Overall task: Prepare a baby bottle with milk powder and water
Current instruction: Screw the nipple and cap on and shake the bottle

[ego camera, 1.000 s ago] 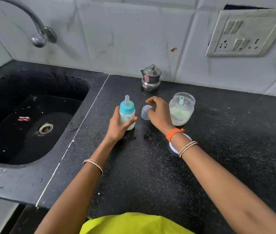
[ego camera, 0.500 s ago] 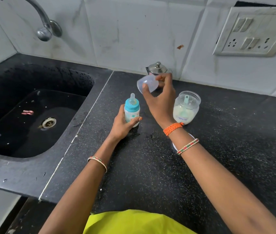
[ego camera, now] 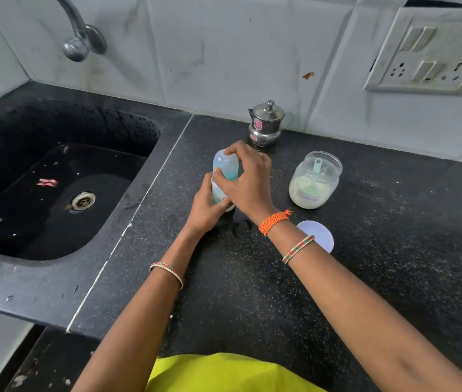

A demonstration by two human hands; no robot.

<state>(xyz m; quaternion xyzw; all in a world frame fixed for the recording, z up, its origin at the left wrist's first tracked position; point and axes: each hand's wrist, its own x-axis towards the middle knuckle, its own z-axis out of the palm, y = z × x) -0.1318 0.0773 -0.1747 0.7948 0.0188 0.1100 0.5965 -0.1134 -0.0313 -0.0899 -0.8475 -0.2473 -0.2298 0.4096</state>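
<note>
A small baby bottle (ego camera: 218, 195) with a blue collar stands upright on the black counter (ego camera: 252, 278). My left hand (ego camera: 205, 206) is wrapped around its lower body. My right hand (ego camera: 248, 179) grips the clear dome cap (ego camera: 225, 165), which sits over the bottle's teat and collar. To the right stands an open clear jar of milk powder (ego camera: 314, 179) with a green scoop inside. The jar's white lid (ego camera: 316, 234) lies flat on the counter, partly hidden behind my right wrist.
A small lidded steel pot (ego camera: 266, 124) stands by the tiled wall behind the bottle. A black sink (ego camera: 54, 193) with a drain lies to the left, a tap (ego camera: 78, 38) above it. A switch and socket plate (ego camera: 428, 49) is on the wall at right.
My right hand picked the clear cap up off the counter, raised it, then brought it down over the bottle's teat. My left hand kept hold of the bottle.
</note>
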